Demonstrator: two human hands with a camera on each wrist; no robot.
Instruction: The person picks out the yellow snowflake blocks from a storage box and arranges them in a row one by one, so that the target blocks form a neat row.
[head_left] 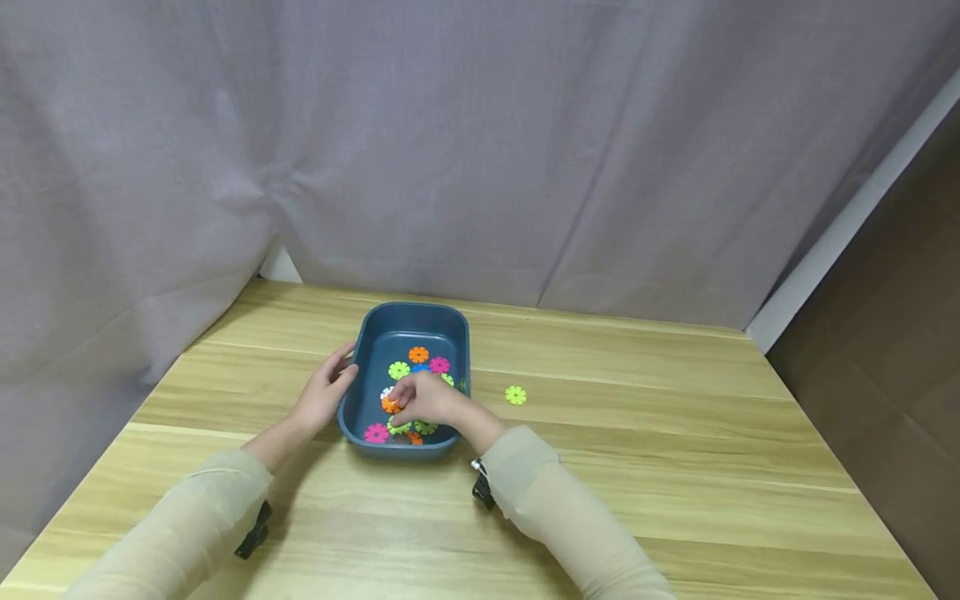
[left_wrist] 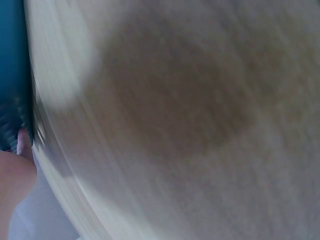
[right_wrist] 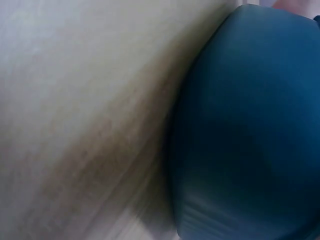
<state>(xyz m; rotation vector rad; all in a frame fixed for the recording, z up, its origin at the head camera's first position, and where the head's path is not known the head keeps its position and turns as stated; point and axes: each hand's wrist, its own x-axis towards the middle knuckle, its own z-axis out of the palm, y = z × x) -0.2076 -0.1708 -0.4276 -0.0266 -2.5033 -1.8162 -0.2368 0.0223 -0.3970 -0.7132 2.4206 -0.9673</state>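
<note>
A dark blue rectangular tray [head_left: 405, 452] stands on the wooden table, with several flower-shaped plastic discs lying in it. My left hand [head_left: 327, 387] rests against the tray's left side, its fingers fairly straight. In the left wrist view, part of this hand [left_wrist: 17, 175] touches the tray wall [left_wrist: 12, 65]. Reaching over the right rim, my right hand [head_left: 431, 397] has its thumb and fingers bent low inside the tray. An orange disc [head_left: 390, 405] shows at its fingertips, beside a white disc [head_left: 386, 392]; whether the fingers pinch it is unclear. The right wrist view mostly shows the tray's outer wall [right_wrist: 245, 120].
One yellow-green disc [head_left: 516, 395] lies on the table [head_left: 637, 450] to the right of the tray. Inside are a pink disc [head_left: 377, 433] near the front and another orange disc [head_left: 418, 355] farther back. A grey curtain [head_left: 480, 150] hangs behind the table's back edge.
</note>
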